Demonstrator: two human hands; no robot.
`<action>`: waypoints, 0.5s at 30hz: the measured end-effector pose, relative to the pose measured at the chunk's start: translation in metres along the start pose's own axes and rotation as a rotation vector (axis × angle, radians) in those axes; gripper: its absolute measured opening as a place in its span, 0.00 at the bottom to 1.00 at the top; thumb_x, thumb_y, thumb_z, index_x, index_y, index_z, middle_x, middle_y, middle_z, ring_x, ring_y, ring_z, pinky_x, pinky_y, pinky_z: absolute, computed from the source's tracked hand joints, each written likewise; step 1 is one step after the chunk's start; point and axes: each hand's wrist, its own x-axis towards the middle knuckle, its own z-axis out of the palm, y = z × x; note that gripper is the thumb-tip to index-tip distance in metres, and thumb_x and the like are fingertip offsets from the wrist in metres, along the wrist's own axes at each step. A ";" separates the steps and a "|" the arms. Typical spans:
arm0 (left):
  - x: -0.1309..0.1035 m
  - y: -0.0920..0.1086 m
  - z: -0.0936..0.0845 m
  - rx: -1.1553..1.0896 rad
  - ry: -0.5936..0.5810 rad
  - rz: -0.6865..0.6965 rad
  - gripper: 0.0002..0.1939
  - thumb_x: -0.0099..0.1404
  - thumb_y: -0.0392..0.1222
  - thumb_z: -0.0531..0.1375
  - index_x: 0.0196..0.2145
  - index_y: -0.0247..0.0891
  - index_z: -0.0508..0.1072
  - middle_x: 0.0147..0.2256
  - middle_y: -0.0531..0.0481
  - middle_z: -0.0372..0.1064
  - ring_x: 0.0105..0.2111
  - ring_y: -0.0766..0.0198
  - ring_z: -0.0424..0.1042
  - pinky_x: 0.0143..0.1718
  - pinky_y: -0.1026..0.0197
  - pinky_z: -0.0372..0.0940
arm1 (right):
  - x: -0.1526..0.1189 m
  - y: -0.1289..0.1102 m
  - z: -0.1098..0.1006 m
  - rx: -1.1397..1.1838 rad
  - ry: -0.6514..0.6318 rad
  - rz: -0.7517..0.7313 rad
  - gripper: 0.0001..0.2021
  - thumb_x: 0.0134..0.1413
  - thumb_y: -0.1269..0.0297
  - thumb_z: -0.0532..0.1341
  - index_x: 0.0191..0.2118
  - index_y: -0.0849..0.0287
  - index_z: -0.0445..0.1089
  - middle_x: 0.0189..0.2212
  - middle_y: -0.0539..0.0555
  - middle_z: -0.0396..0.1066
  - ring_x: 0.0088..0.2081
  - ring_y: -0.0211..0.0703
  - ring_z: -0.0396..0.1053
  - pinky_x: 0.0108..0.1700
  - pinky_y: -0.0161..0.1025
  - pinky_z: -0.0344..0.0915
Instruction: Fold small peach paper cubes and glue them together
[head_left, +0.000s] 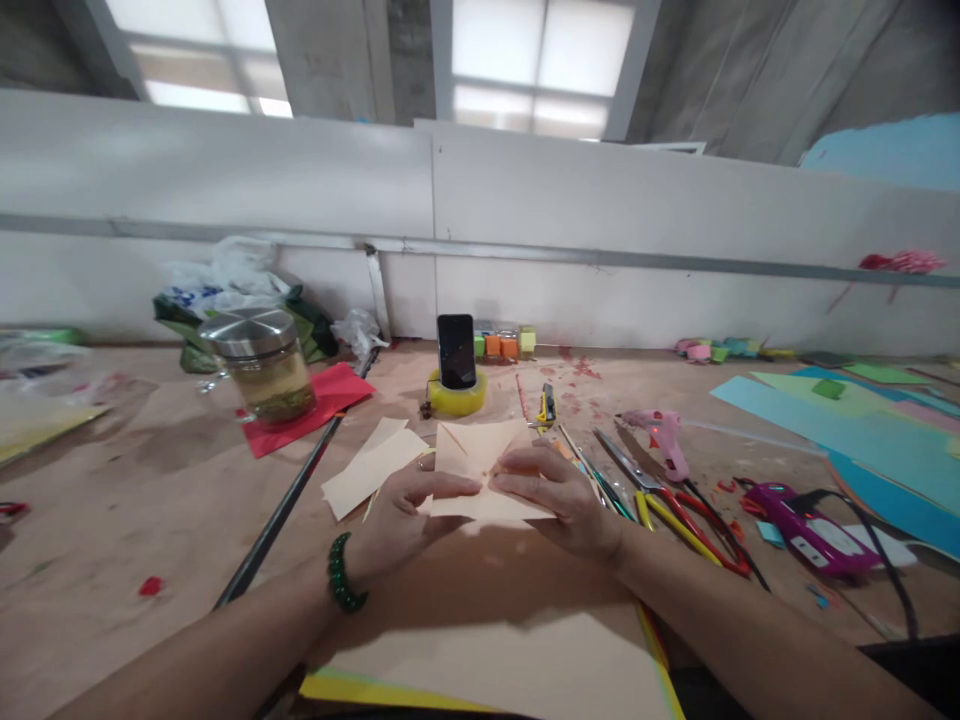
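Between my two hands is a creased peach paper (472,450), raised above the table with fold lines running toward its middle. My left hand (409,510) grips its left side, index finger across the front and thumb below; a green bead bracelet circles that wrist. On the right side, my right hand (559,495) pinches the same paper, its fingertips near the centre. Large peach sheets (480,660) with yellow edges lie under my forearms. Left of the held paper rest loose peach pieces (375,465).
A glass tea jar (262,370) stands on red paper. A phone (457,350) leans in a yellow tape roll (459,398). To the right are scissors (637,470), a pink glue gun (666,440), a purple device (806,530) and blue sheets (885,450).
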 end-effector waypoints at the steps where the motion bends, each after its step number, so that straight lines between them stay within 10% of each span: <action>1: 0.000 0.000 0.000 -0.016 0.008 -0.049 0.09 0.52 0.47 0.69 0.29 0.42 0.82 0.31 0.45 0.78 0.32 0.57 0.73 0.35 0.58 0.68 | 0.001 -0.001 0.000 0.007 -0.006 0.007 0.14 0.62 0.67 0.57 0.52 0.57 0.68 0.43 0.60 0.69 0.45 0.46 0.67 0.45 0.44 0.67; 7: 0.002 0.001 0.004 -0.144 0.081 -0.309 0.13 0.52 0.50 0.67 0.27 0.36 0.80 0.26 0.48 0.75 0.27 0.62 0.68 0.30 0.62 0.63 | 0.001 -0.005 0.009 0.067 0.136 0.191 0.06 0.61 0.68 0.58 0.39 0.56 0.73 0.40 0.57 0.68 0.42 0.42 0.70 0.42 0.40 0.69; 12: 0.001 0.001 0.010 -0.204 0.160 -0.254 0.13 0.50 0.47 0.69 0.23 0.35 0.71 0.24 0.53 0.67 0.25 0.67 0.64 0.26 0.66 0.59 | 0.000 -0.006 0.017 0.073 0.275 0.368 0.02 0.55 0.66 0.64 0.34 0.57 0.69 0.39 0.56 0.67 0.42 0.45 0.68 0.45 0.43 0.68; 15: 0.000 -0.001 0.012 -0.280 0.187 -0.232 0.21 0.51 0.45 0.68 0.41 0.37 0.69 0.25 0.57 0.65 0.24 0.69 0.63 0.25 0.68 0.59 | -0.004 -0.004 0.025 0.177 0.382 0.441 0.15 0.52 0.64 0.66 0.45 0.56 0.65 0.46 0.59 0.64 0.45 0.45 0.67 0.42 0.39 0.69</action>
